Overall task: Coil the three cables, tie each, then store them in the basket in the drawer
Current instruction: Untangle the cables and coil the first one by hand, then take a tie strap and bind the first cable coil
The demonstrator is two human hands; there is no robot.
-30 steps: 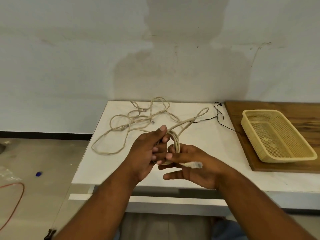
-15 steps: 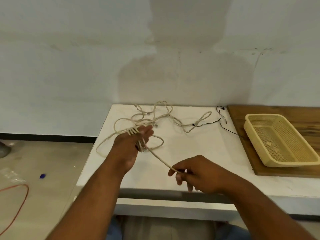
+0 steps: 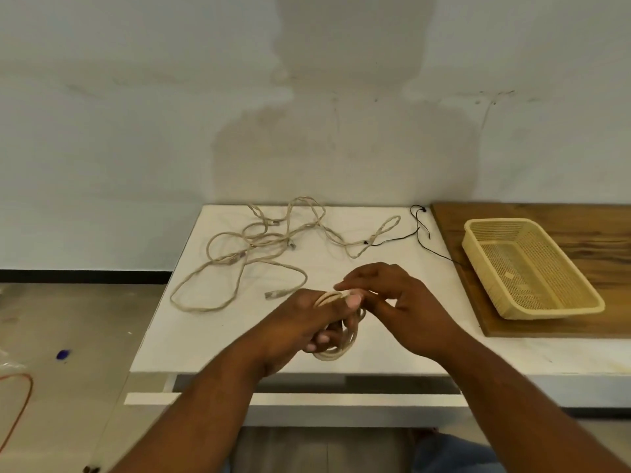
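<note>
1. Head view: the left hand is closed around a small coil of beige cable. The thumb presses the top of the loops and the fingers curl under them.
2. The coil hangs down from this hand above the front part of the white table. Its lowest loops are close to the surface; whether they touch it cannot be told.
3. The right hand is at 3 o'clock of the coil, just beside it. Its fingertips are pinched together at the top of the loops, near the left thumb. What they hold exactly is too small to tell.
4. The loose beige cables lie tangled on the table at 11 o'clock of the hands, near the wall. One plug end lies just beside the left hand, at 9 o'clock.
5. A thin black cord lies at 1 o'clock of the hands, at the back edge of the table, and it meets one beige loop.
6. The yellow basket stands empty on a wooden board at 3 o'clock, well apart from the hands.
7. On the floor at 9 o'clock are an orange wire and a small blue object.
</note>
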